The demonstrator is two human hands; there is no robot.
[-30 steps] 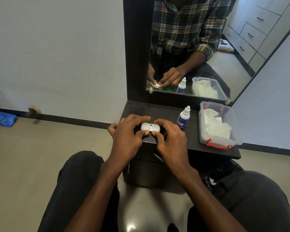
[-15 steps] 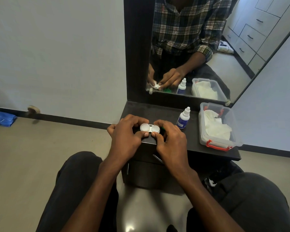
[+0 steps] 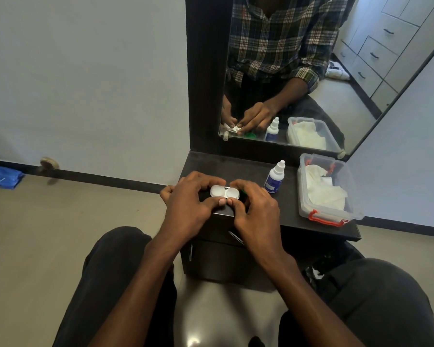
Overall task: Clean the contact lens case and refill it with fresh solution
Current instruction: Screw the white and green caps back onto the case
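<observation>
A: Both hands on the contact lens case (image 3: 224, 192) at the near edge of the dark table (image 3: 248, 169). Left hand (image 3: 188, 199) and right hand (image 3: 256, 209) pinch it, thumbs touching below it.

B: Lids look off?

A: Can't tell. Seems an early step. Just beyond the case, right, stands the solution bottle (image 3: 274, 177); farther right, the tissue box (image 3: 326, 189). Next calls for one hand freed.
</observation>
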